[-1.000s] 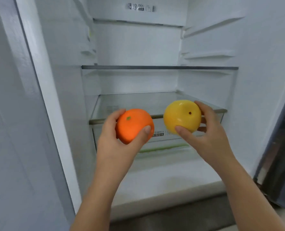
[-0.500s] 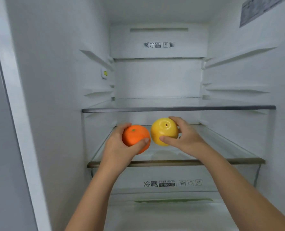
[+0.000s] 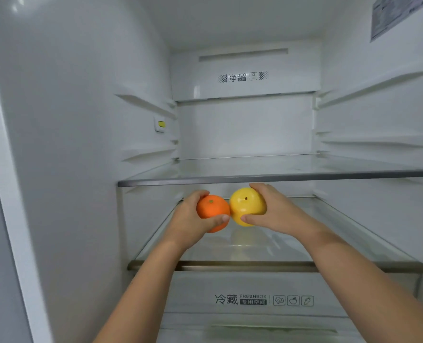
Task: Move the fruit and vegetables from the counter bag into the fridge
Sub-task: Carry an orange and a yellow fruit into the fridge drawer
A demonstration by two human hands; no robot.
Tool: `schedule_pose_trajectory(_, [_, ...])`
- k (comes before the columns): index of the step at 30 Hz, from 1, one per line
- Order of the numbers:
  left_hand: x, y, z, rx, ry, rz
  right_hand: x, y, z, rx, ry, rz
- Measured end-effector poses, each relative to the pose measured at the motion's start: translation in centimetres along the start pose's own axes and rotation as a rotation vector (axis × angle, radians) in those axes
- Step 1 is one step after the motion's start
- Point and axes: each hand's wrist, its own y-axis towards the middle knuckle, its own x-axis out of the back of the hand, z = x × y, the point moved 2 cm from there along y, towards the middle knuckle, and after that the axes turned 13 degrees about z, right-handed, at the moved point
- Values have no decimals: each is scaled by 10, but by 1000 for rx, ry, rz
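Note:
Inside the open fridge, my left hand [image 3: 189,220] grips an orange [image 3: 211,209], thumb across its front. My right hand [image 3: 275,211] grips a round yellow fruit [image 3: 246,203] with a small dark stem spot. The two fruits sit side by side and touch each other, low over the lower glass shelf [image 3: 255,251]. I cannot tell whether they rest on the glass. The counter bag is out of view.
An upper glass shelf [image 3: 279,178] runs just above my hands. Below the lower shelf is a crisper drawer [image 3: 200,288] labelled FRESHBOX. White fridge walls with shelf rails close in on the left and right. No other food is visible.
Both hands have carried the fruits from in front of the fridge into the space over the lower shelf, and the two fruits have come together until they touch.

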Motion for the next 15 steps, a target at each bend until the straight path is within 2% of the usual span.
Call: schedule_pose_trajectory(15, [-2,4,12,18,-96,51,1,-2,0,20,11,3])
